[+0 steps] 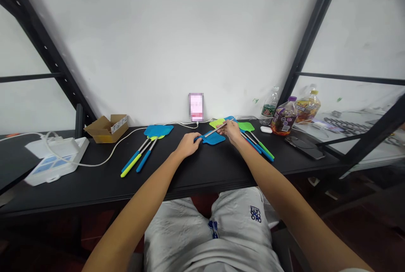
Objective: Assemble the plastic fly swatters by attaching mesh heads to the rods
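My left hand point(189, 144) pinches the narrow neck of a blue fly swatter head point(215, 138), whose flat part points right. In my right hand point(232, 131) is a thin metal rod point(212, 131), slanting across above that head. The rod's lower end is close to the neck by my left fingers; whether the two are joined I cannot tell. Beside my right hand lie several fly swatters with green point(246, 126) and blue heads, their handles point(265, 150) toward me. Left of my left hand is another group of fly swatters point(158, 130) with blue and yellow-green grips.
A phone point(196, 107) with a blurred screen leans on the wall, cable attached. An open cardboard box point(107, 129) and a white case point(58, 164) stand left. On the right are bottles point(285, 116), a white earphone case point(266, 129) and a dark phone point(304, 148). Black metal posts flank the desk.
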`<control>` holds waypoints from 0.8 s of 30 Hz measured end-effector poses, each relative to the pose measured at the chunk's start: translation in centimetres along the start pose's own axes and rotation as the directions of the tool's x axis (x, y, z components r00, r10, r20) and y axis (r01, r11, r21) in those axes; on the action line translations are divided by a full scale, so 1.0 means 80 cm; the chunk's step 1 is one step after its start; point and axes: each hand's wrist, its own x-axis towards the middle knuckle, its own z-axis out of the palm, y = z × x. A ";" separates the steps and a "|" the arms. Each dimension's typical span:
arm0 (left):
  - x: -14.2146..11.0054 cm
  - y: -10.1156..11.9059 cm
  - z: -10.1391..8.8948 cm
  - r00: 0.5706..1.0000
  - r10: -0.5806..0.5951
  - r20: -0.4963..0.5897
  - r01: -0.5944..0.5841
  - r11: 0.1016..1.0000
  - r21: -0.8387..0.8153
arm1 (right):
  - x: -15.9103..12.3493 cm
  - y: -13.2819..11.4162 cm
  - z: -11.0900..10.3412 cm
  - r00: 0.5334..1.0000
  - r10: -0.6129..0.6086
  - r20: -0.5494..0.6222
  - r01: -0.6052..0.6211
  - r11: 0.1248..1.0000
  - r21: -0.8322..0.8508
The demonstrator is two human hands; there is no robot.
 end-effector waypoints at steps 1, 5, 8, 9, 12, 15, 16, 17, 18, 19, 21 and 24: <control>0.000 0.001 0.000 1.000 0.013 0.003 -0.013 1.000 -0.005 | -0.001 -0.001 0.001 1.000 0.000 0.001 0.000 1.000 0.012; -0.001 0.003 -0.002 0.999 0.036 -0.001 -0.036 0.999 -0.014 | -0.004 -0.003 0.004 1.000 0.000 0.016 -0.001 0.999 0.035; -0.001 0.005 -0.002 0.999 0.036 -0.007 -0.036 0.999 -0.015 | -0.006 -0.005 0.005 1.000 0.002 0.028 -0.003 0.999 0.042; -0.001 0.006 -0.002 0.999 0.036 -0.010 -0.037 0.999 -0.014 | -0.006 -0.005 0.005 1.000 0.002 0.031 -0.003 0.999 0.043; -0.001 0.007 -0.002 1.000 0.022 -0.020 -0.022 1.000 0.000 | -0.007 -0.005 0.006 0.999 -0.007 0.043 0.005 0.999 0.048; 0.000 0.006 0.000 1.000 -0.016 -0.024 0.016 1.000 0.021 | -0.007 -0.003 0.006 0.998 -0.025 0.060 0.022 0.998 0.054; 0.000 0.005 0.000 0.999 -0.028 -0.024 0.028 0.999 0.026 | -0.007 -0.002 0.006 0.997 -0.031 0.065 0.028 0.998 0.056; 0.000 0.005 0.001 0.999 -0.038 -0.024 0.039 0.999 0.031 | -0.006 -0.001 0.006 0.997 -0.036 0.072 0.032 0.998 0.057; 0.001 0.004 0.001 0.999 -0.047 -0.025 0.048 0.998 0.035 | -0.006 -0.001 0.005 0.996 -0.043 0.080 0.038 0.998 0.059; 0.001 0.004 0.001 0.998 -0.056 -0.027 0.057 0.998 0.041 | -0.006 0.000 0.005 0.995 -0.050 0.086 0.045 0.997 0.062; 0.001 0.005 0.001 0.998 -0.058 -0.031 0.059 0.997 0.046 | -0.007 0.000 0.005 0.992 -0.064 0.105 0.057 0.996 0.069; 0.000 0.010 0.002 0.999 -0.007 -0.031 0.008 1.000 0.027 | -0.015 0.002 0.012 0.982 -0.044 0.183 0.034 0.998 0.059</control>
